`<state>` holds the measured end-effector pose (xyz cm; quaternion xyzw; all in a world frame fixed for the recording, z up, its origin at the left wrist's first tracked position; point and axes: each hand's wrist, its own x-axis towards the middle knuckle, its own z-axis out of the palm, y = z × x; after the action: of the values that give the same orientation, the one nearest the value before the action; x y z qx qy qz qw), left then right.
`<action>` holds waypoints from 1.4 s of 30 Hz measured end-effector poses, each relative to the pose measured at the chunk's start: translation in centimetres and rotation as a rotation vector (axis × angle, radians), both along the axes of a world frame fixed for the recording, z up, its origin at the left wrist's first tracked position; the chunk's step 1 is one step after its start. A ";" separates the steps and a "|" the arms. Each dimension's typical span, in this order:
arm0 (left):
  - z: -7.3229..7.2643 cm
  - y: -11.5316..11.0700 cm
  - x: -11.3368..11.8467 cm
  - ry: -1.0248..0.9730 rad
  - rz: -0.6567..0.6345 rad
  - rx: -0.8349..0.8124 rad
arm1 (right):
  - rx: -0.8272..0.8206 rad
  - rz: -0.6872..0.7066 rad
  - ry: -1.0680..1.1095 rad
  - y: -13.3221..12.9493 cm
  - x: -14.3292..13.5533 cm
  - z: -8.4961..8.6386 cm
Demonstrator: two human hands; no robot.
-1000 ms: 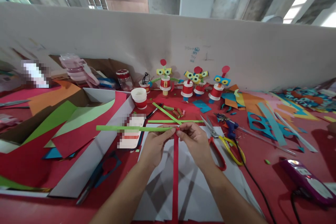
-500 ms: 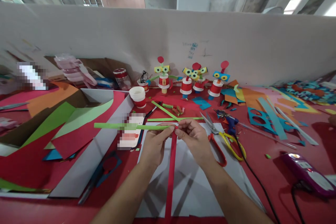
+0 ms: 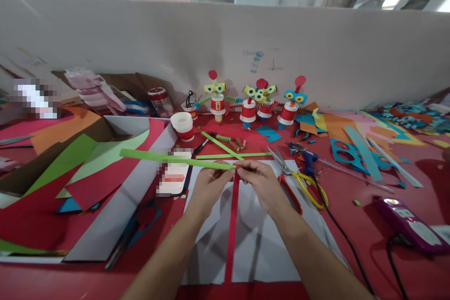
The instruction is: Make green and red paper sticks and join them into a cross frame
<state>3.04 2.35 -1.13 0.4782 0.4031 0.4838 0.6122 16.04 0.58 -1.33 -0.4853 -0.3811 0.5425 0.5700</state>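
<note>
A green paper strip [image 3: 176,159] stretches out to the left from between my fingers, and a red paper strip [image 3: 231,234] runs down from the same spot toward me. My left hand [image 3: 210,185] pinches the green strip close to its right end. My right hand [image 3: 258,180] is closed at the corner where the two strips meet, pinching the red strip. Fingers hide most of the joint. Both hands are above white paper [image 3: 270,248]. Two more green strips [image 3: 225,146] lie crossed just beyond my hands.
Scissors [image 3: 288,168] and a blue glue gun [image 3: 309,161] lie to the right, near a purple power strip [image 3: 409,225]. A box of coloured paper [image 3: 101,239] and a phone [image 3: 176,173] are on the left. Paper-cup figures [image 3: 248,111] stand at the back.
The green strip's left end has risen slightly and the strip now slopes down to the right. Both hands still pinch at the joint. The camera view has shifted a little.
</note>
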 end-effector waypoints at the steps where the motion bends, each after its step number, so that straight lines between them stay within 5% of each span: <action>1: 0.0 0.1 -0.1 0.008 0.010 -0.005 | -0.005 0.018 -0.021 0.0 0.1 0.1; 5: 0.1 0.7 -1.3 0.035 -0.120 -0.096 | -0.097 0.126 0.005 0.0 1.0 0.8; 9: 0.3 0.9 -2.4 -0.115 -0.363 -0.183 | -0.165 0.029 0.267 0.5 1.8 1.1; 14: -0.2 0.2 -1.1 -0.117 -0.241 -0.038 | -0.115 -0.015 0.417 0.6 1.0 0.3; 20: -0.7 0.1 0.0 -0.096 0.076 0.008 | -0.028 0.041 0.247 0.0 -0.1 -0.1; 32: 0.1 0.6 -0.9 -0.202 -0.033 -0.185 | -0.142 0.073 0.262 0.0 -0.2 -0.1; 42: 0.4 0.5 -0.9 -0.178 -0.038 -0.144 | -0.113 0.042 0.262 0.0 -0.1 -0.2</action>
<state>2.17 2.82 -0.77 0.3956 0.3716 0.4824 0.6875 15.90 0.55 -1.48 -0.4336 -0.2825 0.6336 0.5751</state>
